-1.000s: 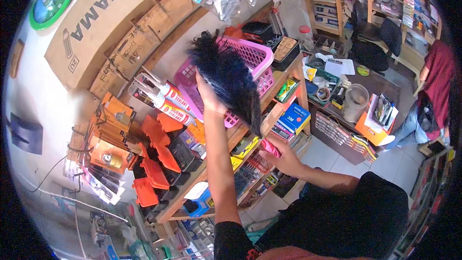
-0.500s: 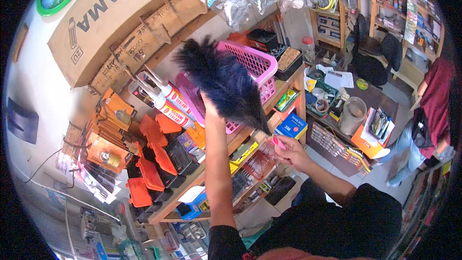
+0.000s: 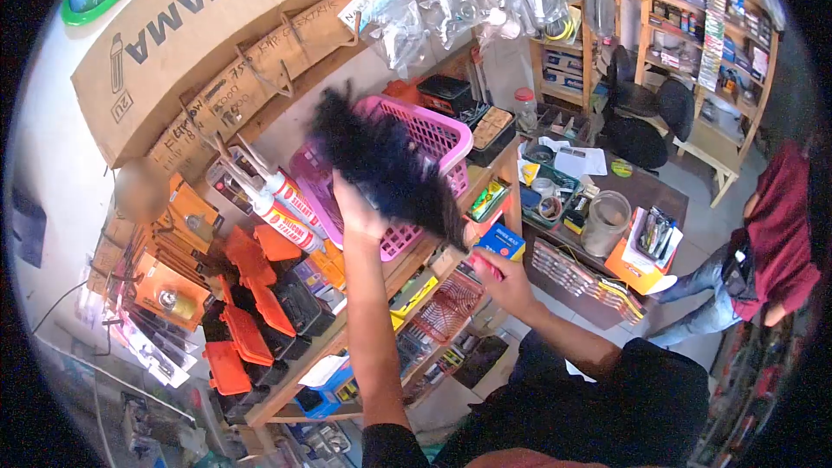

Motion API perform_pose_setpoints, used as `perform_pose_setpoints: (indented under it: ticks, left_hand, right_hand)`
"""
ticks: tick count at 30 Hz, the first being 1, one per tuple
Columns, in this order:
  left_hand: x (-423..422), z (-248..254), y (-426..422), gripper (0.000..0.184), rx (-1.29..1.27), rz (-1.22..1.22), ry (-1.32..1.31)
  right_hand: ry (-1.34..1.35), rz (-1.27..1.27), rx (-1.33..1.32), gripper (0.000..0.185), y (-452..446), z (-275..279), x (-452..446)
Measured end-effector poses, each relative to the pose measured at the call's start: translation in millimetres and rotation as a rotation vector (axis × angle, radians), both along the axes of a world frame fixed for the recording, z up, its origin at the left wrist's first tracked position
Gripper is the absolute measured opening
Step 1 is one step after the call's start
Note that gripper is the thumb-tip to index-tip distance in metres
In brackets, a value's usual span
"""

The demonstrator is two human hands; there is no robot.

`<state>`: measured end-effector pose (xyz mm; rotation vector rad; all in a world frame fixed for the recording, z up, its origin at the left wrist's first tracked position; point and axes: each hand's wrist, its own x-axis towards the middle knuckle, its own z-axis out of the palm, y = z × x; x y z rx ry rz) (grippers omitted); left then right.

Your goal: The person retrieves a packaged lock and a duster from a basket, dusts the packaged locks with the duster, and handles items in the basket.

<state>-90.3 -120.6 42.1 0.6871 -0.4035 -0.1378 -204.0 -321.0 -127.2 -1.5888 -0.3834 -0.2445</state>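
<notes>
A black feather duster [image 3: 381, 160] slants over a pink plastic basket [image 3: 446, 134] on a wooden shelf. My right hand [image 3: 507, 284] is closed round the duster's pink handle, at its lower right end. My left hand [image 3: 357, 208] is under the feathers, at the basket's near side; its fingers are hidden behind them, so what it holds is unclear. Silicone sealant tubes [image 3: 290, 208] lie left of my left hand.
Orange-lidded boxes [image 3: 251, 334] stand at the shelf's left end. Packaged parts hang above the basket. A dark table [image 3: 667, 195] bears a clear jar [image 3: 607, 224] and papers. A person in a dark red top [image 3: 780, 234] stands at the right.
The view has shifted, and the basket and shelf appear further left. The feathers have changed shape and tilt between frames. The person at the right shows more fully.
</notes>
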Motion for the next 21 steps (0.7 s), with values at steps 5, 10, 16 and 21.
perform_pose_setpoints:
  ticks: [5, 10, 16, 21]
  left_hand:
    - [27.3, -24.4, 23.0, 0.06, -0.069, -0.183, -0.097]
    - [9.5, -13.8, 21.1, 0.055, -0.032, -0.098, -0.11]
    - [24.2, -27.0, 38.2, 0.059, -0.155, -0.11, 0.134]
    - [-2.7, -1.6, 12.4, 0.057, -0.156, 0.04, 0.079]
  right_hand:
    - [-0.104, 0.057, -0.154, 0.035, 2.5, 11.3, -3.7]
    - [-0.014, -0.012, -0.086, 0.042, 4.0, 3.9, 3.5]
    - [-0.039, 0.111, -0.113, 0.04, 9.7, -3.5, -14.3]
    - [0.017, 0.005, -0.08, 0.04, -5.9, 4.4, -8.9]
